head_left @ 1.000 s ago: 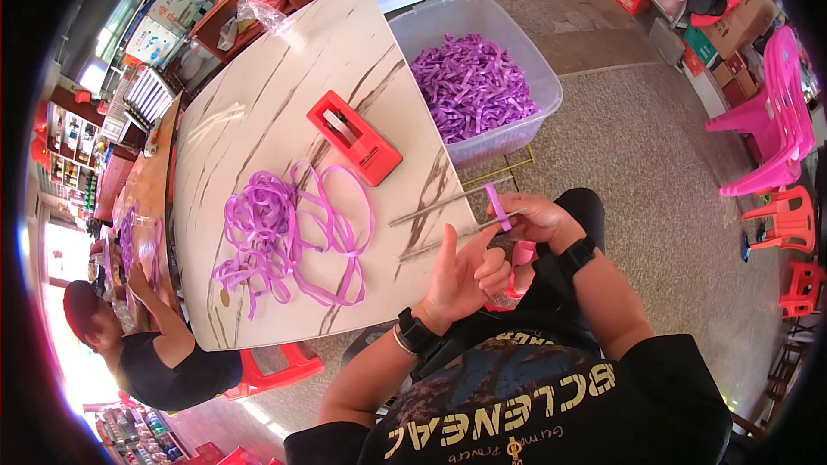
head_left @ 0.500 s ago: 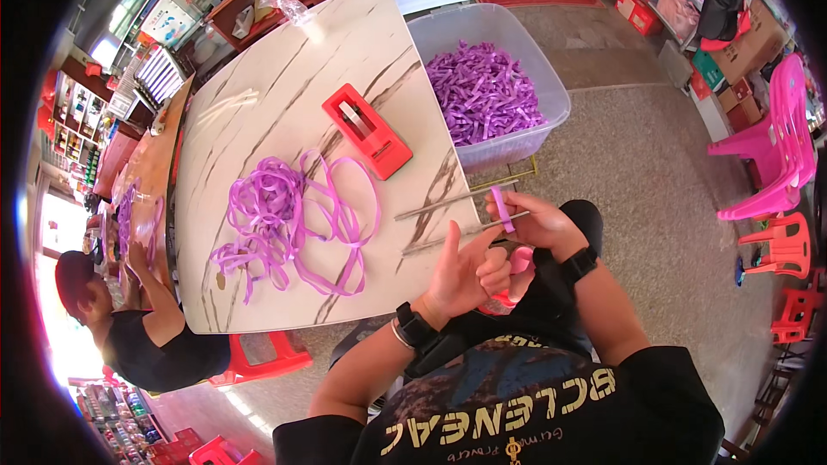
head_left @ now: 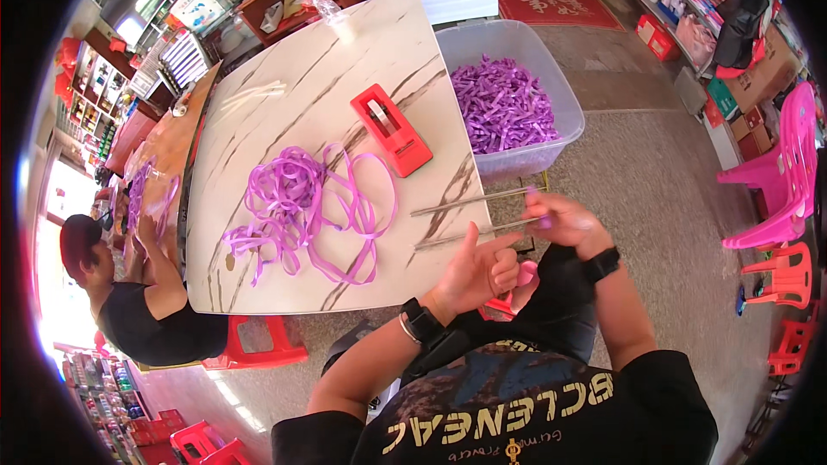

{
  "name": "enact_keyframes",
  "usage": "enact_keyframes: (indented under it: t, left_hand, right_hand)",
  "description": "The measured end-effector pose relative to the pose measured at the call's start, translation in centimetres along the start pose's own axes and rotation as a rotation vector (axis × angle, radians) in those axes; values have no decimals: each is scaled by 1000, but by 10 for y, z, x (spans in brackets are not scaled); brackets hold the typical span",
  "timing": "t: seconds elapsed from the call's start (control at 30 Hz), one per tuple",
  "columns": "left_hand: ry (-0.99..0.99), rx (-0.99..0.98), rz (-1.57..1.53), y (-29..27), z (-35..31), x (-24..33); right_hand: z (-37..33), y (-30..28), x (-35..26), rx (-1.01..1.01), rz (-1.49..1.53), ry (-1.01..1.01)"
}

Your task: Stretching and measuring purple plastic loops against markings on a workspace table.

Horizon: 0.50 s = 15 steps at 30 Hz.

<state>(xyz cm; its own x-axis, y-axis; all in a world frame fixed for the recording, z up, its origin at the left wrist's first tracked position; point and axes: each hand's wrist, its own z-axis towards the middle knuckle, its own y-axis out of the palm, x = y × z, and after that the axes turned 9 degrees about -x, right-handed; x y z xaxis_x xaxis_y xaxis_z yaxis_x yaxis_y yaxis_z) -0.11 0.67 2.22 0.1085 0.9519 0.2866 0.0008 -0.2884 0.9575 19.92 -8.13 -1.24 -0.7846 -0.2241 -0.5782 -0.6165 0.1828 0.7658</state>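
Note:
Two thin metal rods [head_left: 465,203] lie side by side, reaching rightward past the table's edge. At their right ends my right hand [head_left: 564,222] is closed on a purple ribbon [head_left: 544,222], which is partly hidden by the fingers. My left hand [head_left: 482,274] is just below the nearer rod, its thumb raised and index finger stretched along toward the right hand. Its other fingers are curled in, and what they hold, if anything, is hidden. Beneath it shows a pink-red object [head_left: 524,282] that I cannot make out. A loose heap of purple ribbon [head_left: 284,189] lies on the table.
The marbled table [head_left: 345,69] bears a red tape dispenser [head_left: 392,131] and pale sticks [head_left: 254,95]. Beyond its right edge stands a clear tub [head_left: 568,120] of cut purple ribbon pieces. Another person [head_left: 155,301] sits at the left; pink chairs [head_left: 780,172] stand at the right.
My right hand has moved right, drawing the purple ribbon toward the rods' ends. My left hand keeps nearly the same pose. The whole view has shifted slightly.

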Motion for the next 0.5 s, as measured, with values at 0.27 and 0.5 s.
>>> enact_keyframes:
  t: [0.27, 0.5]
  left_hand:
    - [-22, 99, 999, 39, 9, 21]
    - [14, -77, 1030, 62, 17, 45]
  right_hand:
    - [-73, 58, -28, 114, -530, -56]
    - [-56, 97, -19, -133, -585, 73]
